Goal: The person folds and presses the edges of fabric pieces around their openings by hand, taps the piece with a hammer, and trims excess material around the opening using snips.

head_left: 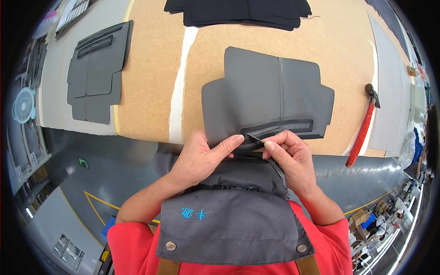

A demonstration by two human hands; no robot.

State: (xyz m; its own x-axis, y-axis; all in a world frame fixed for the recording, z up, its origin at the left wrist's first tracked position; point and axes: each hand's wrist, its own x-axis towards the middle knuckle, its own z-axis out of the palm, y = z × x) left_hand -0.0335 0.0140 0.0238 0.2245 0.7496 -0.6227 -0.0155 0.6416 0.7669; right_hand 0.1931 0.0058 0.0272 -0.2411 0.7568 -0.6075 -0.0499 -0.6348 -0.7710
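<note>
the left hand (pixel 208 153) is clamped on the near edge of a grey panel (pixel 261 87), with its thumb lying on top, beside the left end of a long opening with a black border (pixel 283 126). the right hand (pixel 289 153) is closed on a thin dark piece (pixel 255 138), which it pinches between the thumb and the fingers; the tip of this piece points toward the left thumb and lies over the border. i cannot tell if this piece is a tool or a loose end of some strip. the two hands are near each other but they do not touch. the grey panel lies flat on the brown worktable (pixel 151 78), close to the front side, and its near edge reaches over the table edge, in front of the person. on the right side there is a hammer (pixel 365 123) with a red handle, its head turned to the far side. at the left there are some other grey panels (pixel 94 75), partly one over another, and at the far side there is a pile of dark pieces (pixel 238 13).
</note>
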